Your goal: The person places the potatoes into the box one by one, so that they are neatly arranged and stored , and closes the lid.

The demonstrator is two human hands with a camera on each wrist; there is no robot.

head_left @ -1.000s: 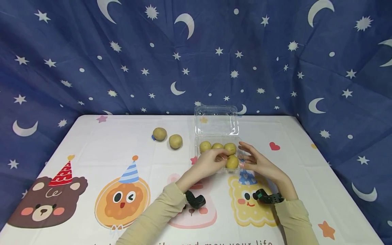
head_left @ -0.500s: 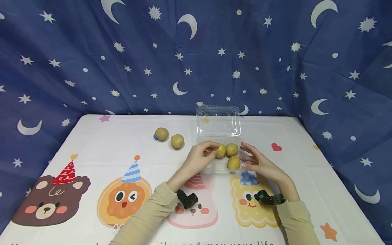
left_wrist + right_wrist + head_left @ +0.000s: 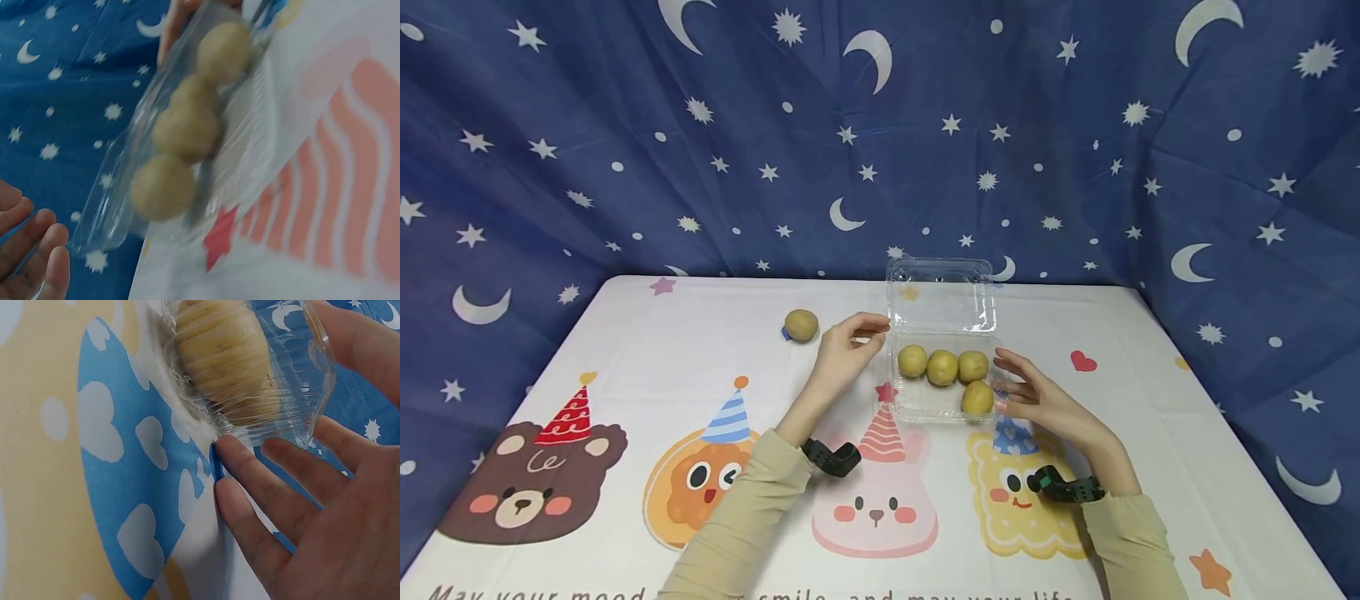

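- Left hand (image 3: 846, 348) has drawn back from over the potatoes to between 9 and 10 o'clock of the box (image 3: 927, 402).
- Left fingers (image 3: 57, 269) are loosely bent, with nothing held.
- Right hand (image 3: 1048, 400) stays at the box's 3 o'clock side, its fingers (image 3: 261, 480) spread, resting against the wall, clamped on nothing.
- Box is clear, thin, glossy plastic with fine ridges in its walls; as seen from the head, its broader side runs 9 to 3 o'clock.
- Lid (image 3: 940, 292), see-through, stands raised along the 12 o'clock edge, its inside facing 6 o'clock.
- Three potatoes (image 3: 942, 367) in the box, yellow-brown and rounded, form a row from 9 to 3 o'clock.
- Fourth potato (image 3: 977, 398) sits at 6 o'clock of the row's right end; close up it looks oval, with small dark specks.
- Another potato (image 3: 802, 326), slightly oval, lies on the counter (image 3: 700, 325) beyond the left hand, between 9 and 10 o'clock of the box, a blue piece (image 3: 786, 333) at its 8 o'clock.
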